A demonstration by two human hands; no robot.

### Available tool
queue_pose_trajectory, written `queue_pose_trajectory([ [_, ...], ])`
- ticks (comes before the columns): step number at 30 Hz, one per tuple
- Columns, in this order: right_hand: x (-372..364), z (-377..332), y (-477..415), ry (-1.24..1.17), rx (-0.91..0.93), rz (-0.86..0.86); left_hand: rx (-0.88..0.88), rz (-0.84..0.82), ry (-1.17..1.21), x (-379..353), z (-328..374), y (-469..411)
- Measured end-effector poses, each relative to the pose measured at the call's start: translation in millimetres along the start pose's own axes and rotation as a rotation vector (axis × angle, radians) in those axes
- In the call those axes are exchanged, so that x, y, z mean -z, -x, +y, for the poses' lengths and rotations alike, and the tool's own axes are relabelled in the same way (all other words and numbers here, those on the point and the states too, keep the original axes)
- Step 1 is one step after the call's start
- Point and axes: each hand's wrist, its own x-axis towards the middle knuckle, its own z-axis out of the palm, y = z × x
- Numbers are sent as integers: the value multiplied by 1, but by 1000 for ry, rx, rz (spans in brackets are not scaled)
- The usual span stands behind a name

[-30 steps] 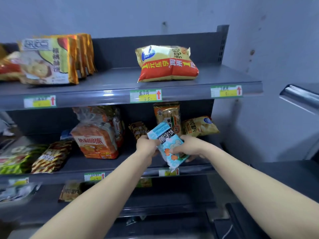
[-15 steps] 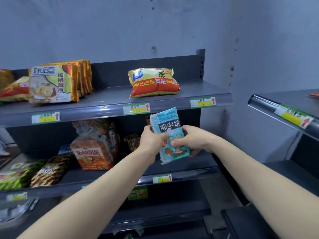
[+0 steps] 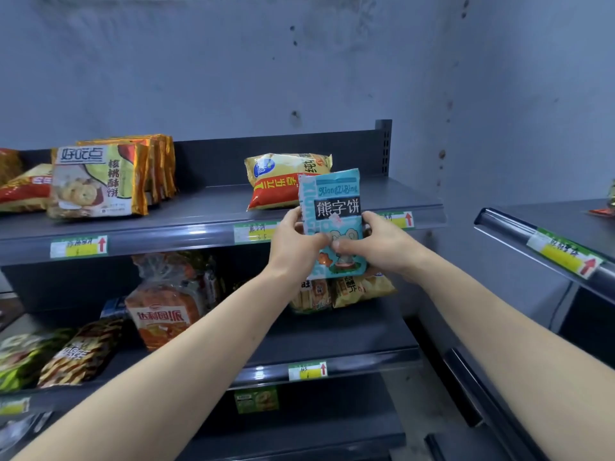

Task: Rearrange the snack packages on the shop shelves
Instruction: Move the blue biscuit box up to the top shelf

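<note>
We hold the light-blue printed foil biscuit packet (image 3: 332, 224) pinched between our left hand (image 3: 294, 241) and right hand (image 3: 382, 244), both closed on its lower half, in front of the top grey metal shelf's (image 3: 199, 224) lip. Its long axis stands upright, top at twelve o'clock. Raised carelessly, it may knock the yellow-and-red snack bag (image 3: 279, 184) at eleven o'clock, or slip from our thumbs.

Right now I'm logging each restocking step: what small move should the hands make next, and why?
Probably carry the blue packet, held upright by the left hand and right hand, forward onto the top shelf. It is level with that shelf, with bare space right of the yellow-red bag.
</note>
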Motion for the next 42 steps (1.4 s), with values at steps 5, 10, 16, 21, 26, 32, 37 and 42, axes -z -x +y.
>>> queue_pose_trajectory([
  [5, 0, -23, -22, -2, 90, 69, -100, -16, 47, 10, 16, -25],
  [10, -9, -52, -55, -53, 209, 141, -179, -1, 58, 34, 38, -60],
  [16, -37, -88, -110, -26, 301, 225, -330, 16, 22, 75, 61, -107],
  [21, -76, -116, -160, -127, 314, 175, -398, 185, -50, 115, 64, -149],
  [26, -133, -121, -210, -187, 208, 69, -338, 348, -63, 157, 49, -184],
  [32, -131, -104, -242, -79, 110, 6, -163, 300, -98, 164, 24, -224],
  [37, -107, -85, -269, -36, 17, 133, -108, 129, -179, 134, 21, -257],
  [42, -88, -85, -281, -10, -30, 142, -113, 65, -153, 119, 22, -277],
])
